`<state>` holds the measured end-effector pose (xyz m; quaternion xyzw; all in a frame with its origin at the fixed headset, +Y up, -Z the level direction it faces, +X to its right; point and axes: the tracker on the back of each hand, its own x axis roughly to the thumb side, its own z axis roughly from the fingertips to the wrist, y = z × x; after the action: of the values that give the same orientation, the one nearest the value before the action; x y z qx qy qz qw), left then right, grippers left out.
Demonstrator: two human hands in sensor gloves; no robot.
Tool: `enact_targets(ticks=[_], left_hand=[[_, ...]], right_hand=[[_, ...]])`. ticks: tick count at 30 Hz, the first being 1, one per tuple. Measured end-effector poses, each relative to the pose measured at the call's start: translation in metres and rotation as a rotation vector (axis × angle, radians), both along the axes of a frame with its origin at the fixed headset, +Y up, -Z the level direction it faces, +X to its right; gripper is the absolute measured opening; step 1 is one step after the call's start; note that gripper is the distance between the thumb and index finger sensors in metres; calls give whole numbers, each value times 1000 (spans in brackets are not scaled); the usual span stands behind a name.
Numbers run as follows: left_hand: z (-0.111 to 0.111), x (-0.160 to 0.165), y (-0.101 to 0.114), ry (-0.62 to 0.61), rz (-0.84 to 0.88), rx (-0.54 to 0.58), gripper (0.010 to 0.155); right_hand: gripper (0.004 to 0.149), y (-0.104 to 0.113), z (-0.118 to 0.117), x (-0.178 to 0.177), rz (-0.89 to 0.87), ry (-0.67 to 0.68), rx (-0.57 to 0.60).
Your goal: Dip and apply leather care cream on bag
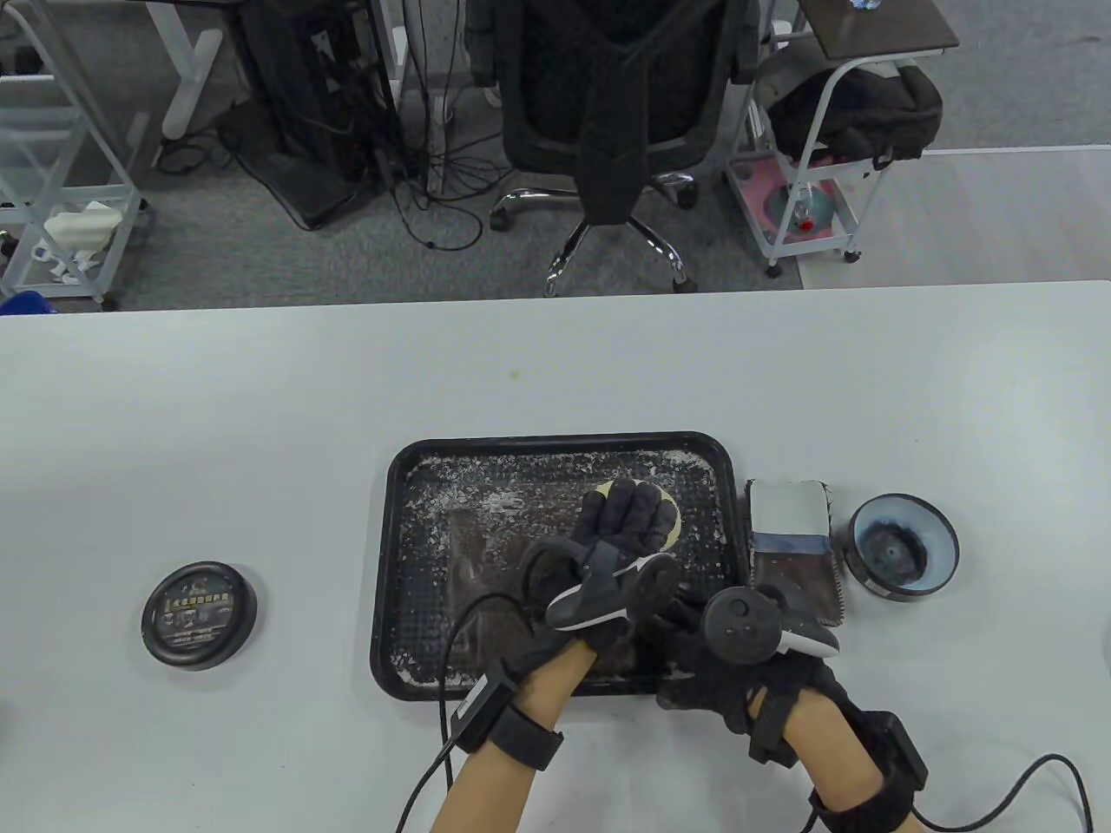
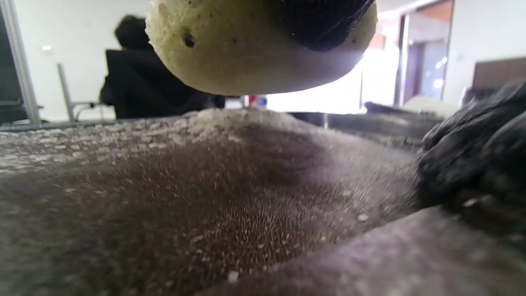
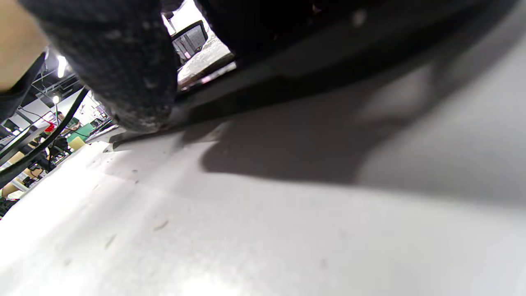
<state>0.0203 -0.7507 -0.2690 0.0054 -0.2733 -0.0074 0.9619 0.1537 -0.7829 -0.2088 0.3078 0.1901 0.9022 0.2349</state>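
In the black tray (image 1: 555,447), left hand (image 1: 621,542) holds round sponge (image 1: 670,521) under flat fingers over the brown bag (image 2: 185,197), apparently to spread cream, while right hand (image 1: 738,668), grip unclear, rests at its 5 o'clock edge, likely steadying it.

A round, pale yellow sponge (image 1: 670,521) sits just right of the frame's centre, mostly covered from above. Beneath it a dark brown leather bag (image 1: 486,564) lies flat in a black tray. At far right an open cream jar (image 1: 903,547) stands upright; its black lid (image 1: 200,613) rests at left.
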Motion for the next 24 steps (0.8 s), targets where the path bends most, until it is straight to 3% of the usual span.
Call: enact_targets(ticks=[8,13,24], left_hand=[[-10,21,-11,31,-184,-29,60],[-3,23,-8,31,-242,1,59],[-2,-17,-4,87,-299,22,58]], right_hand=[[77,0,-2,-1,14,0,6],[76,0,-2,-3,27,0,21],[75,0,-1,-6,41,4,29]])
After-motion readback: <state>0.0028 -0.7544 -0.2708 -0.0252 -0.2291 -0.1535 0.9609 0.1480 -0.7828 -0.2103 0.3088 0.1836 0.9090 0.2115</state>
